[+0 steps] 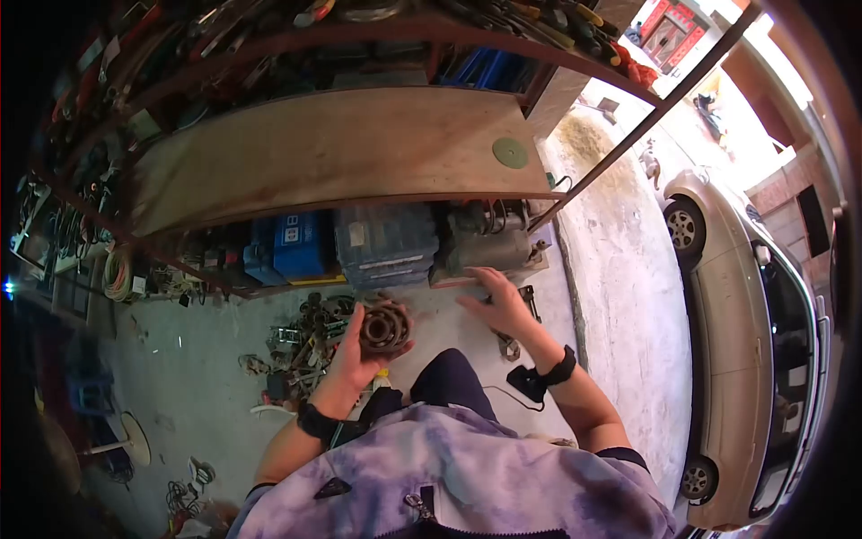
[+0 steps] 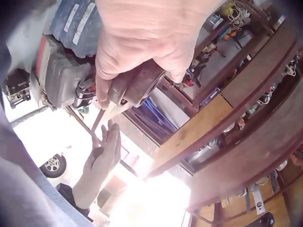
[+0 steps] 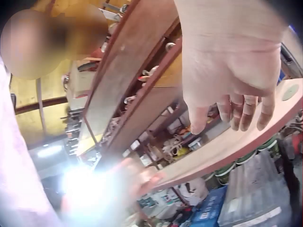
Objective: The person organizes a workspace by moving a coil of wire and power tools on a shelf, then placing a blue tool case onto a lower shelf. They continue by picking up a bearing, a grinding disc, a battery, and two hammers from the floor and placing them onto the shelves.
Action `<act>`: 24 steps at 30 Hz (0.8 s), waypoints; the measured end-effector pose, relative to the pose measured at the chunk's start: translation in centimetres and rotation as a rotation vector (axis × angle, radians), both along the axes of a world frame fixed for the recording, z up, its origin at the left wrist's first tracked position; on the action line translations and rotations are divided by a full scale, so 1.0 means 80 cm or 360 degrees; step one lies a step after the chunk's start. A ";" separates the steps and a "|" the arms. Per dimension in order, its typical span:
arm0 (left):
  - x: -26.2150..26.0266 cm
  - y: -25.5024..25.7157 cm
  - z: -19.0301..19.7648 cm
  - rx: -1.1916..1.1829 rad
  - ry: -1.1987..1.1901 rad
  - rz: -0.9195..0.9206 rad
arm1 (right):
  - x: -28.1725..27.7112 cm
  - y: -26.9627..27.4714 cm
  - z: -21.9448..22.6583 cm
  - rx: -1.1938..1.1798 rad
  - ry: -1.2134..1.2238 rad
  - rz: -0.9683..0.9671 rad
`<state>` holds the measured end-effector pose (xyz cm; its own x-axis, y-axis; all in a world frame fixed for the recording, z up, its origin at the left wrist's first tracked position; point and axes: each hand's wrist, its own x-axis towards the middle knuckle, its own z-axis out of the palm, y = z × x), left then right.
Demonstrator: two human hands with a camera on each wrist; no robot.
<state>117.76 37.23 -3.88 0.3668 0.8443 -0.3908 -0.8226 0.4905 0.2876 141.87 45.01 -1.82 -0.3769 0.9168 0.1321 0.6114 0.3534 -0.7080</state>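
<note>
My left hand (image 1: 352, 361) holds a rusty, round metal part with concentric rings (image 1: 386, 329), its ringed face turned up in the head view. In the left wrist view, the thumb and fingers wrap the dark sides of the ringed part (image 2: 137, 84), and the palm hides some of it. My right hand (image 1: 499, 305) is raised to the right of the part, apart from it, with nothing in its grasp. Its fingers (image 3: 236, 112) are spread and loosely bent in the right wrist view. On the floor beyond the left hand lies a heap of metal parts and tools (image 1: 305, 346).
Ahead stands a rack with a wooden shelf (image 1: 332, 148) bearing a green disc (image 1: 510, 153). Under it are a blue case (image 1: 301, 244), grey plastic boxes (image 1: 386, 242) and a motor-like machine (image 1: 489, 238). A car (image 1: 745, 359) is parked at right; a small stool (image 1: 135, 438) stands left.
</note>
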 end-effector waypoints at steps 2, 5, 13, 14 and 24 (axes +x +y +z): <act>-0.006 0.009 -0.003 -0.0079 0.0009 0.0009 | 0.039 0.042 -0.043 -0.0094 -0.0026 -0.0146; -0.004 0.030 -0.005 -0.0092 0.0132 0.0023 | 0.086 0.124 -0.065 -0.0051 -0.0074 -0.0266; 0.075 0.112 -0.027 -0.0193 0.0054 0.0402 | 0.172 0.388 -0.117 0.0029 -0.0586 -0.0516; 0.089 0.121 -0.027 -0.0216 0.0009 0.0474 | 0.175 0.414 -0.120 0.0045 -0.0678 -0.0531; 0.173 0.166 -0.028 -0.0125 0.0042 0.0698 | 0.190 0.512 -0.114 -0.0474 -0.1048 -0.0301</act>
